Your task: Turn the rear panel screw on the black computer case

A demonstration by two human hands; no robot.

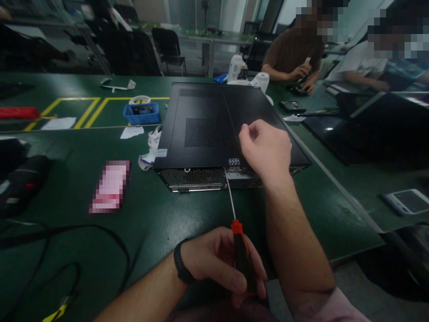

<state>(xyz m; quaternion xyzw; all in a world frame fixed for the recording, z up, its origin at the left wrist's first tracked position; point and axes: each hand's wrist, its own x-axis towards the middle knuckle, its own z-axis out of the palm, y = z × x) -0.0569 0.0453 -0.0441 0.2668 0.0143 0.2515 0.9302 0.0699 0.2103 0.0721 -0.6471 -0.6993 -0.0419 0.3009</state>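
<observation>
A black computer case (208, 107) lies flat on the green table with its rear panel facing me. My left hand (228, 264), wearing a black wristband, is closed around the dark and red handle of a screwdriver (238, 228). The screwdriver's thin shaft points away from me, its tip at the upper edge of the case's rear panel. My right hand (266, 147) is over the right part of the case top, fingers curled in and thumb close to the index finger. Whatever those fingers may hold is hidden.
Left of the case are a blue bin (141, 117), a white glove (152, 150) and a pixelated pink item (110, 187). Black cables (100, 230) lie at lower left. On the right are a dark screen (338, 134) and a handheld device (407, 201). Two people sit across the table.
</observation>
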